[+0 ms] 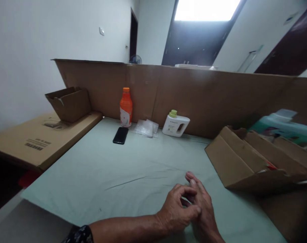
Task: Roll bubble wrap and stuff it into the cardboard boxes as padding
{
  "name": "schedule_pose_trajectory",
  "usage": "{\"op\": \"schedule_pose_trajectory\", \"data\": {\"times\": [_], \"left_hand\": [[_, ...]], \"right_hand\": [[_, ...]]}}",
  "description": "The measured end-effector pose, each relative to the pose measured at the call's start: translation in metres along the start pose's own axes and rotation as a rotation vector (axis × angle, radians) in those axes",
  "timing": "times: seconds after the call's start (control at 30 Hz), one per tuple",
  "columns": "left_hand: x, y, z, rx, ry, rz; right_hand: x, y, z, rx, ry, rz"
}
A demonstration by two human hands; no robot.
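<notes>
My left hand [177, 211] reaches in from the lower left over the pale green tablecloth [92, 179]. Its fingers are curved, with a gap between thumb and forefinger, and nothing shows in it. Against its fingers is my right hand [205, 207], held on edge with the fingers stretched out and no object in it. The two hands meet low in the view, right of the middle. Farther back lie a black phone [120, 135] and some clear plastic bags [145, 128]. Behind these stand an orange bottle [126, 106] and a white jug with a green cap [175, 125].
On the right is an open cardboard box [234, 158], with a jug of green liquid [275, 123] behind it. A small open carton [71, 104] stands on a large flat carton [49, 135] at the left. A tall cardboard panel [194, 98] closes the table's back.
</notes>
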State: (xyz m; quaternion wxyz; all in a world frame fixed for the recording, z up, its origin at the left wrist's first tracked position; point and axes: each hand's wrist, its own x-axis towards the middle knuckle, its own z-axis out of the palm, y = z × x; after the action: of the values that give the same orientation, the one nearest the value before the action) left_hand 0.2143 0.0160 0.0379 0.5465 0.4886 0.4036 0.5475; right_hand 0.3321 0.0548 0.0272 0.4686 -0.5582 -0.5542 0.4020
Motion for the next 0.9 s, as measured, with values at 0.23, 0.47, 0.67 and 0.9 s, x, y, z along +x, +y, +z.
{"op": "schedule_pose_trajectory", "data": {"times": [0.23,0.47,0.67,0.9], "left_hand": [[-0.017,0.022,-0.043,0.093,0.351,0.168],[-0.026,0.015,-0.087,0.234,0.431,0.264],[-0.026,0.009,-0.119,0.351,0.417,0.392],[-0.039,0.048,-0.242,0.856,0.392,0.520]], "right_hand": [[0.017,-0.045,0.090,0.199,-0.082,0.199],[0.028,-0.042,0.141,0.343,-0.016,0.141],[0.034,-0.053,0.180,0.329,-0.110,0.102],[0.069,-0.031,0.205,-0.070,-0.124,-0.182]]}}
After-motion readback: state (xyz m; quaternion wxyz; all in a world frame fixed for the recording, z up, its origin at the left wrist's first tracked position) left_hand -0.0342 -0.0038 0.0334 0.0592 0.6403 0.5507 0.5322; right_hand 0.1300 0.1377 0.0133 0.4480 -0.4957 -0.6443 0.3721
